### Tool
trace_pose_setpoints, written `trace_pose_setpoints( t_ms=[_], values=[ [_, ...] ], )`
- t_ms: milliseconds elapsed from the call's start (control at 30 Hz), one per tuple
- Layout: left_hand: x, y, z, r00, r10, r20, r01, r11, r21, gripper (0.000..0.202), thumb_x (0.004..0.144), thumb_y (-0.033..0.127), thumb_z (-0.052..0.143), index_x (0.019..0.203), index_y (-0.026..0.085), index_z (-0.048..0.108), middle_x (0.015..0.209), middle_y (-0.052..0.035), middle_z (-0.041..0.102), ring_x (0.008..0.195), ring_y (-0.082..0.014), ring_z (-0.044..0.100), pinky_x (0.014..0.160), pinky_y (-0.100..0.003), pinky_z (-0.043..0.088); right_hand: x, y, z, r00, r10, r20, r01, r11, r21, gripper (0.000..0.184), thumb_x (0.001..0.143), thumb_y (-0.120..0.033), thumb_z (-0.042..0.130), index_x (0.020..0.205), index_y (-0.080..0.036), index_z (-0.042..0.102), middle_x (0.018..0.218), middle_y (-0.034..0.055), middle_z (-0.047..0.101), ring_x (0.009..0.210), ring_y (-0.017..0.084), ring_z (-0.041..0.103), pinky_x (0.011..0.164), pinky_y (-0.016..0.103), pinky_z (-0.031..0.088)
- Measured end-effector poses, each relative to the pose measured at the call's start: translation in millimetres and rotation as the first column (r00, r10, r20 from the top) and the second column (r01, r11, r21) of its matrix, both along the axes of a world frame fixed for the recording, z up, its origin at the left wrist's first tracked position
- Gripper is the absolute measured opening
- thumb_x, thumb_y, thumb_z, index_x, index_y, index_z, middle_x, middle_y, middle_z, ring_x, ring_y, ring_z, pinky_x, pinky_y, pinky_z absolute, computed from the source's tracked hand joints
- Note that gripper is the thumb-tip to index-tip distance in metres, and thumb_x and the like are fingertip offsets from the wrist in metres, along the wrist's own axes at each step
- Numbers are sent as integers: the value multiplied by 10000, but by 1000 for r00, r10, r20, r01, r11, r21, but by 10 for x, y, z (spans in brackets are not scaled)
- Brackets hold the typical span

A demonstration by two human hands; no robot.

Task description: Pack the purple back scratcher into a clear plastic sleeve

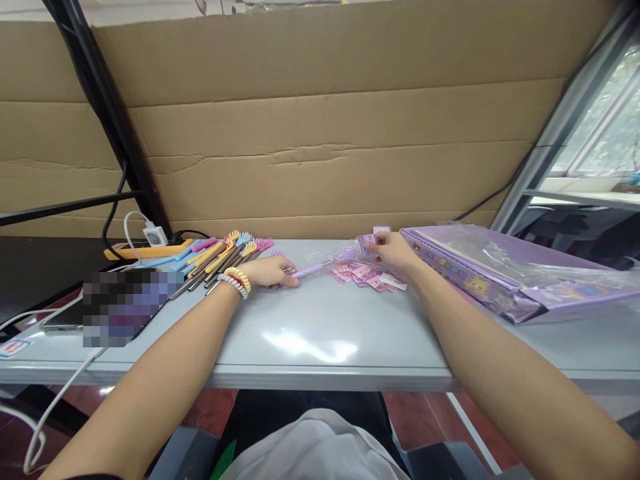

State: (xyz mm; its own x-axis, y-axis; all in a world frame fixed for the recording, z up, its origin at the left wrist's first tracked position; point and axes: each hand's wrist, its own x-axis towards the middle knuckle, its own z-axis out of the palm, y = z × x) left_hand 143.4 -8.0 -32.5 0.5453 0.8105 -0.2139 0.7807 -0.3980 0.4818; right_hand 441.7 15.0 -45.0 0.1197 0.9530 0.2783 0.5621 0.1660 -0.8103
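My left hand (270, 272) lies on the grey table (320, 333), fingers closed on the handle of a purple fork-like stick (313, 269) that sits in a clear plastic sleeve (330, 257). My right hand (393, 250) pinches a small purple card (367, 243) at the sleeve's far end. Just below that hand, several pink and white cards (367, 275) lie scattered on the table. A pile of coloured sticks (220, 257) with pink, yellow and blue handles lies to the left of my left hand.
A purple box (505, 280) under crumpled clear plastic takes up the right side. A blurred-out phone (120, 307), white cables and a charger (155, 235) sit at the left. A cardboard wall (320, 133) backs the table.
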Motion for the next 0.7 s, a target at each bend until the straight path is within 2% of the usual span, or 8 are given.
trace_pose_setpoints(
  t_ms=[133, 233, 367, 700],
  values=[
    [-1, -2, -3, 1000, 16, 5, -16, 1000, -3, 338, 709, 521, 591, 709, 189, 528, 500, 36, 459, 459, -105, 414, 457, -240, 292, -30, -3, 1, 999, -22, -36, 22, 1000, -22, 80, 777, -160, 584, 845, -119, 596, 752, 60, 644, 580, 121, 580, 474, 216, 458],
    [-1, 2, -6, 1000, 18, 3, -18, 1000, -2, 340, 713, 523, 584, 726, 187, 534, 506, 35, 458, 463, -104, 413, 456, -240, 285, -56, -29, 19, 999, -18, -38, 15, 997, -74, 136, 809, -148, 549, 942, -125, 563, 666, 52, 643, 552, 146, 612, 469, 226, 471],
    [0, 5, -5, 1000, 7, 1, -7, 1000, 3, 349, 707, 530, 588, 717, 185, 534, 509, 34, 463, 467, -104, 419, 461, -239, 289, -57, -61, 53, 998, -44, 53, 48, 995, -90, 165, 829, -177, 534, 982, -120, 561, 545, 33, 623, 484, 154, 599, 468, 231, 461],
    [21, -31, 15, 1000, 16, 12, -16, 1000, 1, 307, 728, 490, 576, 736, 185, 537, 508, 35, 462, 467, -104, 425, 447, -236, 303, -70, -85, 105, 948, -122, 295, 135, 991, -23, 161, 817, -222, 536, 922, -126, 610, 530, 24, 620, 519, 149, 586, 526, 232, 393]
  ],
)
